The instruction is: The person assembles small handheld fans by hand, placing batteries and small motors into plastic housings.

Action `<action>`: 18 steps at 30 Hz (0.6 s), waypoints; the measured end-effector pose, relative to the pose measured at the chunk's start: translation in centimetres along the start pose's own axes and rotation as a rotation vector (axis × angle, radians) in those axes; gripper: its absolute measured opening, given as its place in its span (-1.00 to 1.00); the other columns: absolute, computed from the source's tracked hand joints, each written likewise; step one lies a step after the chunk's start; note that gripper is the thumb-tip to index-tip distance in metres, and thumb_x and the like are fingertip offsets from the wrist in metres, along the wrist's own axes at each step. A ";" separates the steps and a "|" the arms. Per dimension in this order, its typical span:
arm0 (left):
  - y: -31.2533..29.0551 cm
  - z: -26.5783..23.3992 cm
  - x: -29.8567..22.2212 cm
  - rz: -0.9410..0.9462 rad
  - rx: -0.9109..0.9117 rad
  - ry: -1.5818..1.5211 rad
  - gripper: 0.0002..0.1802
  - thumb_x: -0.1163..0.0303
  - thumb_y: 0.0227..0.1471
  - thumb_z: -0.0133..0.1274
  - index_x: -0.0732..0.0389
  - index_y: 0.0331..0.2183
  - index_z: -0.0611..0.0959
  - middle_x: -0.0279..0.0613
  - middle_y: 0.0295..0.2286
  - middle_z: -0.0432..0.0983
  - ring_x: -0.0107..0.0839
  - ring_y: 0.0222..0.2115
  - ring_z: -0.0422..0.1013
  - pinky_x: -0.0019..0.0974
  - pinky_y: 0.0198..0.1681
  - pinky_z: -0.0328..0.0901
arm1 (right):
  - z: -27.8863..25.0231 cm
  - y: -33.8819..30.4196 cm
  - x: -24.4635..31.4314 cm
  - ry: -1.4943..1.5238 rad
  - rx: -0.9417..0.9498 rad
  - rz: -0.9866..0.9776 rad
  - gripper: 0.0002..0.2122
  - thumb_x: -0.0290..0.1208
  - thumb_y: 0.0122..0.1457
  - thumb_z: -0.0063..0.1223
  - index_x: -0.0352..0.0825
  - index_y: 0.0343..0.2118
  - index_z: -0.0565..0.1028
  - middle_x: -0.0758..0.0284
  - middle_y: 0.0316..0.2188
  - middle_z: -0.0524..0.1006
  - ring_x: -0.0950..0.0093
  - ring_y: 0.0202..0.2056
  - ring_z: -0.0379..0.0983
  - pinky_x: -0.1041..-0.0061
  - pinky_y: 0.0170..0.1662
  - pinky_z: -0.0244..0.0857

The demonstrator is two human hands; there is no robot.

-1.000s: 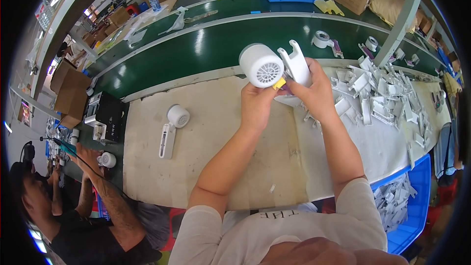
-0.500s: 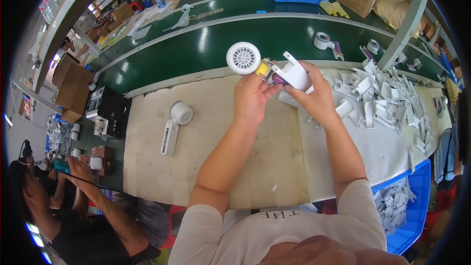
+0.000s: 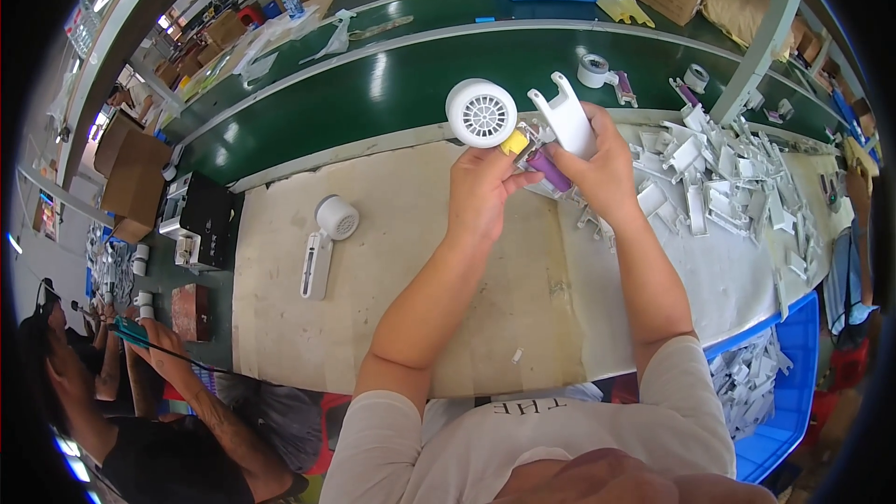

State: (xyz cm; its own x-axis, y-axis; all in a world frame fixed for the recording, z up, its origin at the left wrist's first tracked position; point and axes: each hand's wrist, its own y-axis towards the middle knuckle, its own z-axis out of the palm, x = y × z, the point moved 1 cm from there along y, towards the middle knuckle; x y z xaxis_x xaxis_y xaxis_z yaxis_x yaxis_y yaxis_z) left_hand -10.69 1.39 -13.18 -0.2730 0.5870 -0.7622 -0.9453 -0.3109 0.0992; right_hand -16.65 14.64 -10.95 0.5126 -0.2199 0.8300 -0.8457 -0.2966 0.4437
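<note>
My left hand is closed on a small handheld fan, just under its round white grille head. Yellow tape shows at the fan's neck, and a purple cylindrical battery lies along its inner part between my hands. In my right hand is a white plastic handle shell, tilted with its two prongs upward. The shell stands apart from the fan's neck. My right fingers partly hide its lower end. Another handheld fan, with a slotted white handle, lies on the table to the left.
White plastic shells are heaped on the right of the table, above a blue bin of more parts. Fan heads with batteries lie on the green belt. At left are a black machine and a co-worker's arm.
The handle shell has lifted away from the fan and turned more upright, baring more of the purple battery. The fan head has shifted slightly right.
</note>
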 end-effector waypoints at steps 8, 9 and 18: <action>0.2 0.0 0.7 0.038 0.022 0.052 -0.74 0.45 -0.02 -0.04 0.35 -0.24 0.48 -0.13 -0.27 0.44 -0.41 -0.32 0.40 -0.34 -0.36 0.41 | 0.3 0.4 -1.1 0.015 0.029 0.076 -0.55 -0.39 -0.17 0.14 -0.38 -0.16 0.32 0.17 -0.34 0.47 0.41 -0.31 0.41 0.52 -0.24 0.27; 0.2 0.0 0.8 0.038 0.023 0.054 -0.74 0.45 -0.02 -0.04 0.35 -0.24 0.48 -0.13 -0.27 0.44 -0.41 -0.32 0.40 -0.34 -0.36 0.41 | 0.1 0.5 -1.3 0.017 0.027 0.076 -0.55 -0.39 -0.17 0.14 -0.38 -0.16 0.32 0.17 -0.34 0.47 0.41 -0.31 0.41 0.52 -0.24 0.27; 0.8 -0.8 -0.2 0.077 -0.041 0.056 -0.65 0.39 0.03 -0.12 0.32 -0.12 0.38 -0.05 -0.15 0.36 -0.32 -0.18 0.36 -0.25 -0.21 0.36 | -1.0 -0.3 0.8 -0.171 0.250 -0.234 -0.46 -0.58 -0.18 0.13 -0.26 -0.03 0.29 0.19 -0.06 0.33 0.24 0.07 0.14 0.38 0.05 0.10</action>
State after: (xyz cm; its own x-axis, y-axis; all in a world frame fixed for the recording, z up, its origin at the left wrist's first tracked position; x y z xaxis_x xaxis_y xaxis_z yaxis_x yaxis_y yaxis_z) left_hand -11.23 0.42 -13.44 -0.3329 0.5180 -0.7879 -0.9136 -0.3842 0.1333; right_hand -16.16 15.50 -10.11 0.7228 -0.2647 0.6384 -0.6512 -0.5702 0.5008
